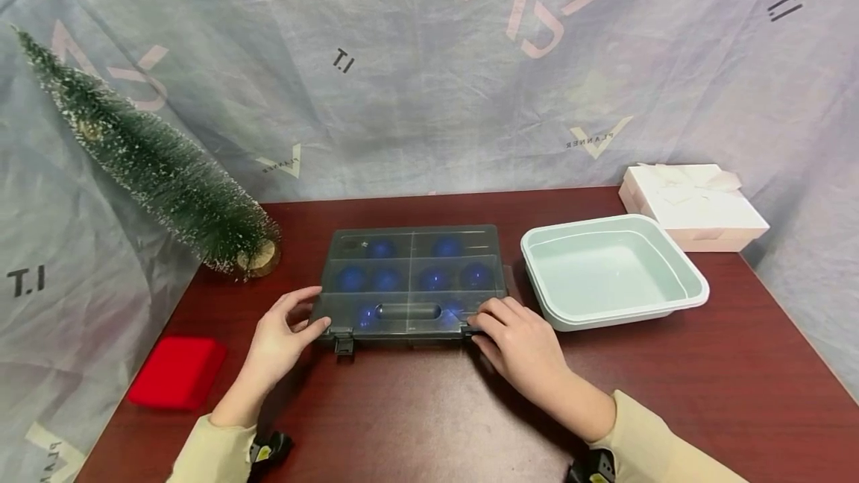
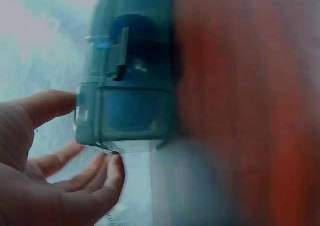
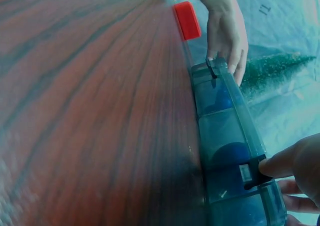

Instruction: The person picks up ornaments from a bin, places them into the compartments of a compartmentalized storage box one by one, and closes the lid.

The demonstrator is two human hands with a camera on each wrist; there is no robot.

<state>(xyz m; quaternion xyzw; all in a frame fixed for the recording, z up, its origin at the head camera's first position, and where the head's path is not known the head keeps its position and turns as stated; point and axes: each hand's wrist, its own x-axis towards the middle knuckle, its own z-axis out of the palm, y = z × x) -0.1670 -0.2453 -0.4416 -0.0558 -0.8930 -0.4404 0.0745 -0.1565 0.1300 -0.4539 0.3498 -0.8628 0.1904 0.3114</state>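
A see-through grey compartment box (image 1: 411, 282) lies on the table with its lid down, several blue balls (image 1: 447, 247) visible inside. My left hand (image 1: 285, 334) holds its left end; in the left wrist view the thumb touches the lid's corner and curled fingers reach the box's end. My right hand (image 1: 520, 341) grips the front right corner. The right wrist view shows that thumb (image 3: 280, 163) on the dark right latch (image 3: 254, 172), with fingers behind the box's edge. The left latch (image 1: 344, 345) sticks out from the front edge.
To the right stands a pale green basin (image 1: 617, 267), with a white gift box (image 1: 694, 207) with a bow behind it. A red box (image 1: 177, 373) lies at the left. A small frosted Christmas tree (image 1: 154, 162) leans at the back left of the table (image 1: 416, 408).
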